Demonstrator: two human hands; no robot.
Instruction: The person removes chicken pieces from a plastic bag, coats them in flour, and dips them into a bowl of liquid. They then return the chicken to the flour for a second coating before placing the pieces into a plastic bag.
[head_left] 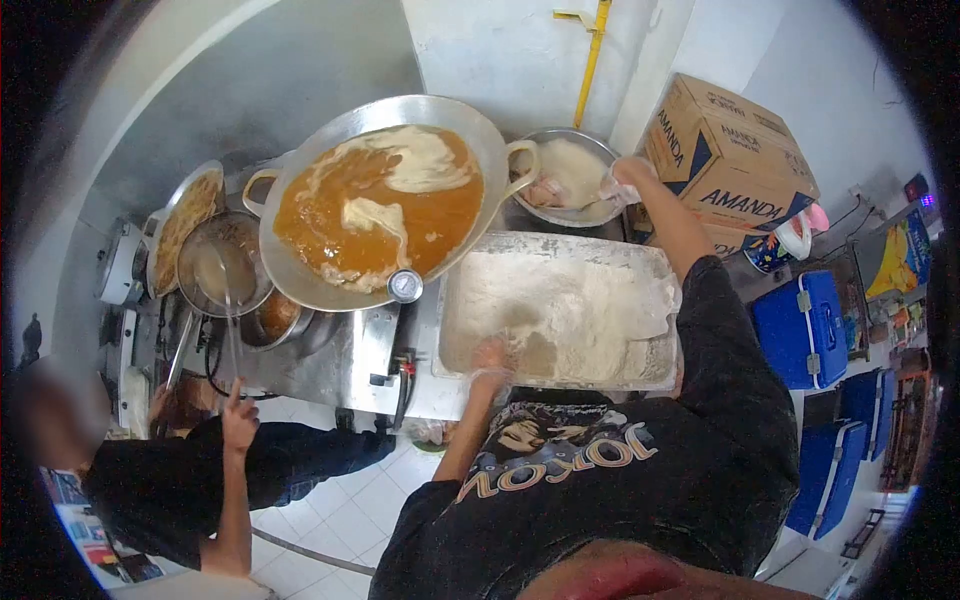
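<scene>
The left hand (490,362) is in the flour tray (452,330), at its near edge, on the tabletop (340,365). The right hand (628,172) is past the tray's far right corner, at the rim of a bowl (560,135). A wide pan (450,108) sits left of the bowl and behind the tray, with a pot (225,265) further left. Boxes (730,150) stand right of the right hand, and coolers (800,330) are nearer. Another person's hand (240,420) is well left of the left hand.

Steel counter (340,368) carries flour tray (447,330); wok (472,118); metal bowl (578,220).

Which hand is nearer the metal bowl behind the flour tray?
Right. The right hand is at the rim of the bowl; the left hand rests in the flour tray, apart from the bowl.
</scene>
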